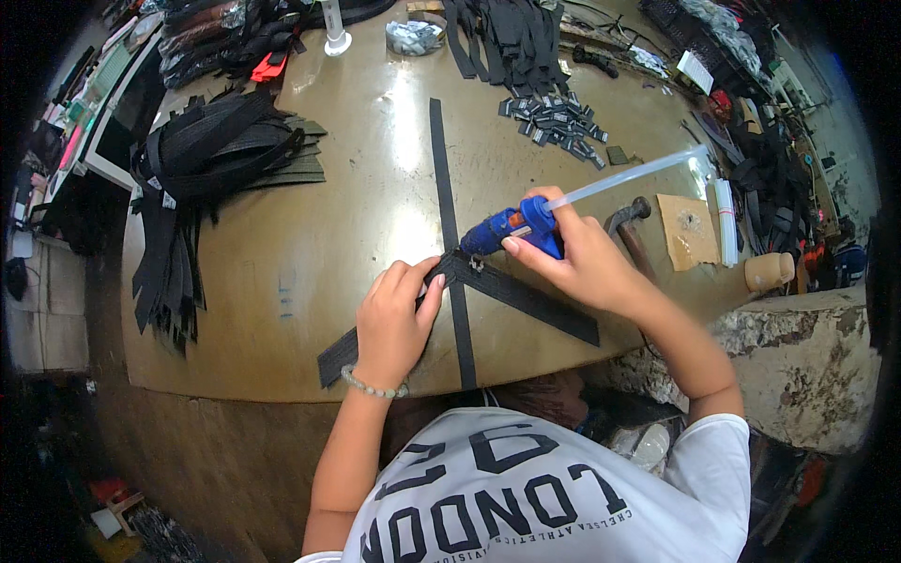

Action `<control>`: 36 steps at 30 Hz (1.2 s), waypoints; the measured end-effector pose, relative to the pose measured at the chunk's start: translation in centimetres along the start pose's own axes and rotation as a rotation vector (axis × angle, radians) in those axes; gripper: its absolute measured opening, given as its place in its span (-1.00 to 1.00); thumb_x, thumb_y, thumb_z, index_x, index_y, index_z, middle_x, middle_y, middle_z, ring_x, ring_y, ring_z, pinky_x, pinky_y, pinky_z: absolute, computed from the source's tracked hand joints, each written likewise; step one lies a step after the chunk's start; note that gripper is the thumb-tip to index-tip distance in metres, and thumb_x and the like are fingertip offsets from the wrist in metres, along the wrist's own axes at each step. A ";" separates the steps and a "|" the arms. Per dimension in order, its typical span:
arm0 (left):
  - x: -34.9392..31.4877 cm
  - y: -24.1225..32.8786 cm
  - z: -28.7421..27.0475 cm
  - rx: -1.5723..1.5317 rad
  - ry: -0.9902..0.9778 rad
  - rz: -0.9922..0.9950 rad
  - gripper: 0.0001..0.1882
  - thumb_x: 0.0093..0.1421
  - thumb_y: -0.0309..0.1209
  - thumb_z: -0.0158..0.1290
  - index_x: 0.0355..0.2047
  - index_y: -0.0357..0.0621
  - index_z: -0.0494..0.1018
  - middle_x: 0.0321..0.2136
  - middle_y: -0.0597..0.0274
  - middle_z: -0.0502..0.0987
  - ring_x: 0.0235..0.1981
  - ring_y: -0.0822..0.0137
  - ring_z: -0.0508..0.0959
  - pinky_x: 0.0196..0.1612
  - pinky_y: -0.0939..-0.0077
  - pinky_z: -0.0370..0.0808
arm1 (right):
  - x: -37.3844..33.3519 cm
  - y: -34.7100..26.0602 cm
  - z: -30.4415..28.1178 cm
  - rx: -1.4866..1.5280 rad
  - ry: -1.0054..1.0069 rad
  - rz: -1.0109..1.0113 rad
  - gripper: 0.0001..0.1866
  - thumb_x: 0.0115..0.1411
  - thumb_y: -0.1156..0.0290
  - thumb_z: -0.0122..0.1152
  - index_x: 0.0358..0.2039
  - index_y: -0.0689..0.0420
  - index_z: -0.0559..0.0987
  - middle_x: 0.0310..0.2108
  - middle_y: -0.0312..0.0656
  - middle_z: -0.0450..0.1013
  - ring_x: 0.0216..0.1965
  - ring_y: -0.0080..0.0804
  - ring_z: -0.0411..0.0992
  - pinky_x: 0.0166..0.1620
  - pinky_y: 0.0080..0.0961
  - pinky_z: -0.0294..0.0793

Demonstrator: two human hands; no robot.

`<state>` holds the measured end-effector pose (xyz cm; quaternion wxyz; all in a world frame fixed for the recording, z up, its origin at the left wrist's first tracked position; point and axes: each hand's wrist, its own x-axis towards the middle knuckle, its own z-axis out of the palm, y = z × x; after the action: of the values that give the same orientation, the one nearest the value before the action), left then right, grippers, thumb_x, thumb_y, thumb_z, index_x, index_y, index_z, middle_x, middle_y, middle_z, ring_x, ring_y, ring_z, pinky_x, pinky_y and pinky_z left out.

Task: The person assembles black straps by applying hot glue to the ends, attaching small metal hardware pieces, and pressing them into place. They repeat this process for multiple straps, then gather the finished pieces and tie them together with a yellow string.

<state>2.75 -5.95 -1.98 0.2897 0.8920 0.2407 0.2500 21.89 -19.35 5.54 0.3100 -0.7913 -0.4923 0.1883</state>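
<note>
**Glue at the strap crossing**

Step in hand, by my reading: you are gluing where the wide black woven strap (535, 305), angled like an inverted V, crosses the long narrow black strap (439, 159). Both lie on the glossy tan tabletop (310, 216) in front of you; the crossing sits between your hands. The next move likely calls for a steady nozzle and a firm press before the glue sets.

Right hand (587, 258): wrapped around the blue hot-glue gun (526, 227), forearm reaching in from your right, nozzle pointing left at the crossing (contact, and any squeeze of the trigger, I cannot tell). A translucent glue stick (629, 176) juts from its rear, up and rightward.

Left hand (399, 305): back uppermost, thumb and fingertips nearly together, pinching the wide black woven strap just left of the crossing.
</note>
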 end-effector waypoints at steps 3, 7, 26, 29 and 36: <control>0.0 0.1 -0.1 -0.012 0.003 -0.003 -0.79 0.14 -0.39 0.18 -0.19 -0.09 0.57 -0.51 0.21 0.41 -0.44 0.21 0.49 -0.37 0.33 0.44 | 0.1 0.1 0.3 -0.024 -0.008 0.017 -0.47 0.23 0.07 0.21 0.06 0.08 0.29 -0.47 0.13 0.53 -0.42 0.20 0.52 -0.37 -0.07 0.48; -0.1 -0.1 0.0 -0.008 0.007 0.004 -0.79 0.15 -0.39 0.17 -0.18 -0.08 0.57 -0.50 0.21 0.42 -0.43 0.20 0.49 -0.36 0.32 0.44 | -0.6 0.2 0.7 -0.066 -0.005 -0.005 -0.46 0.24 0.07 0.18 0.07 0.09 0.26 -0.48 0.17 0.52 -0.42 0.25 0.50 -0.36 -0.01 0.47; -0.1 0.6 -0.2 0.007 -0.014 -0.023 -0.79 0.16 -0.42 0.14 -0.18 -0.15 0.55 -0.48 0.13 0.46 -0.45 0.15 0.49 -0.34 0.29 0.43 | -8.4 10.8 -5.7 0.100 0.831 0.351 -0.52 0.33 0.05 0.08 -0.06 0.26 0.41 -0.31 -0.03 0.52 -0.29 -0.18 0.51 -0.15 -0.19 0.45; -0.1 0.5 -0.3 -0.033 0.002 0.001 -0.77 0.17 -0.43 0.12 -0.15 -0.15 0.54 -0.48 0.10 0.46 -0.45 0.10 0.47 -0.33 0.25 0.42 | -10.7 16.6 -8.8 -0.269 1.119 0.557 -0.46 0.36 -0.01 -0.03 -0.04 0.31 0.39 -0.30 0.12 0.53 -0.26 0.10 0.52 -0.16 -0.10 0.44; 0.0 0.2 -0.1 -0.019 -0.036 -0.011 -0.76 0.18 -0.46 0.09 -0.12 -0.17 0.50 -0.44 0.09 0.50 -0.42 0.06 0.49 -0.31 0.24 0.43 | -12.6 10.0 -8.3 -0.547 0.755 0.674 -0.52 0.30 0.08 0.03 -0.44 0.29 0.61 -0.50 0.10 0.54 -0.42 0.15 0.52 -0.33 -0.12 0.46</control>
<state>2.78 -6.06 -1.80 0.3036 0.8922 0.2382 0.2346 27.90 -36.39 4.86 0.1711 -0.9683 -0.0989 -0.1529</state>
